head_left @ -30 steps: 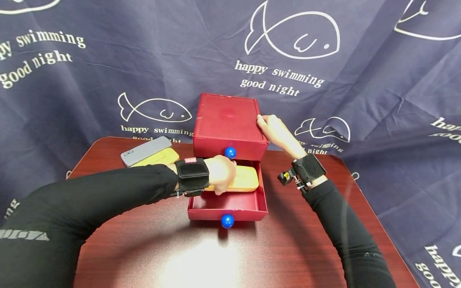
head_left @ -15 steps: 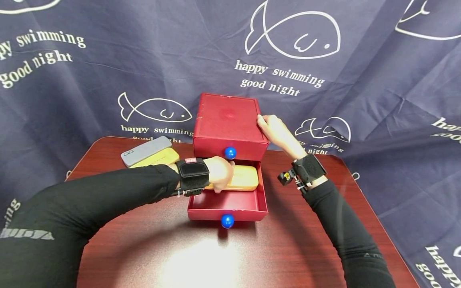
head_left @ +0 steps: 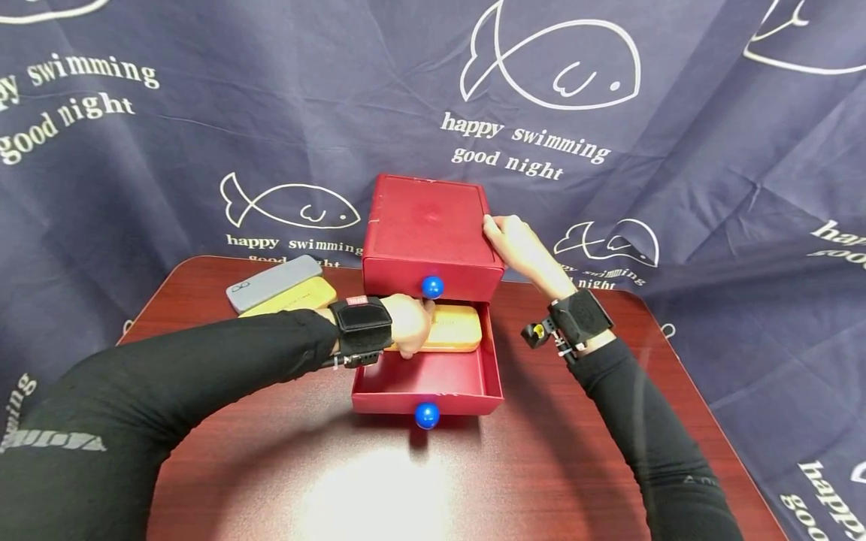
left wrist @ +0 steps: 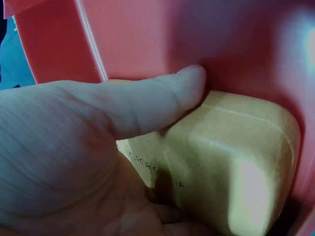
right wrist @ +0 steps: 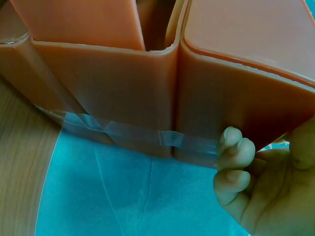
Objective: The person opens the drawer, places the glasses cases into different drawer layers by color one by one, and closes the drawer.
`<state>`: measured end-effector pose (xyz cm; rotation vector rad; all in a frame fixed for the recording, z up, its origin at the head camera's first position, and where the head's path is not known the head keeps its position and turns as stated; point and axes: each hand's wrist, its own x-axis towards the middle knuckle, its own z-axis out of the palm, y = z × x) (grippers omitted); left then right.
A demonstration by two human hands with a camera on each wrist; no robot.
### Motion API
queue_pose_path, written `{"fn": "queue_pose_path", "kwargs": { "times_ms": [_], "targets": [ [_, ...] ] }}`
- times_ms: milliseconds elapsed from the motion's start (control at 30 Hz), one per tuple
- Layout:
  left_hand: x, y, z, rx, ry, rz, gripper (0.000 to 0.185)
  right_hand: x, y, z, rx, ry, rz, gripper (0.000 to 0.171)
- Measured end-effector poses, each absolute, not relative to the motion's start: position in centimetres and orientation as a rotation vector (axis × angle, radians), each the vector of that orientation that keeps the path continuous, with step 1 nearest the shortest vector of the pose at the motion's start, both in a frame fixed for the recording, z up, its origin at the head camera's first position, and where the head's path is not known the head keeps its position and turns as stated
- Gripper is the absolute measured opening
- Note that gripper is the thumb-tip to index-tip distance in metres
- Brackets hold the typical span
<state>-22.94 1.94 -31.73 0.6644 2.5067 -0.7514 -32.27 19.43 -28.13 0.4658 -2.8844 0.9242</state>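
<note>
A red two-drawer box (head_left: 426, 218) with blue ball knobs stands on the table, its lower drawer (head_left: 433, 404) pulled out. Inside that drawer lies a yellow glasses case (head_left: 456, 328), turned crosswise near the back. My left hand (head_left: 406, 324) grips its left part from above; in the left wrist view the thumb lies along one side of the yellow case (left wrist: 236, 142), and the other fingers are partly hidden. My right hand (head_left: 516, 244) holds the box's top right edge. Curled fingers of the right hand (right wrist: 266, 182) show beside the box's side wall (right wrist: 221, 98) in the right wrist view.
Left of the box, a grey case (head_left: 274, 282) with a glasses emblem and another yellow case (head_left: 294, 295) lie side by side on the brown table (head_left: 271, 466). A dark blue curtain (head_left: 271, 113) with fish drawings hangs behind the table.
The left hand and the yellow glasses case have shifted slightly toward the drawer's back and a little left. The right hand and the box have stayed in place.
</note>
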Motion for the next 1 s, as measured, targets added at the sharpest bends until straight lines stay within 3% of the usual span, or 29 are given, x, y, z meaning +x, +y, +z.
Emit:
{"fn": "queue_pose_path", "kwargs": {
  "times_ms": [333, 1000],
  "targets": [
    [-23.0, 1.2, -32.1, 0.596, 2.626, -0.517, 0.085, -32.1, 19.3, -28.0, 0.481, -2.874, 0.865, 0.042],
    [-21.7, -0.7, -29.2, 0.633, 2.581, -0.315, 0.077, -32.1, 19.4, -28.2, 0.493, -2.875, 0.877, 0.044]
  ]
}}
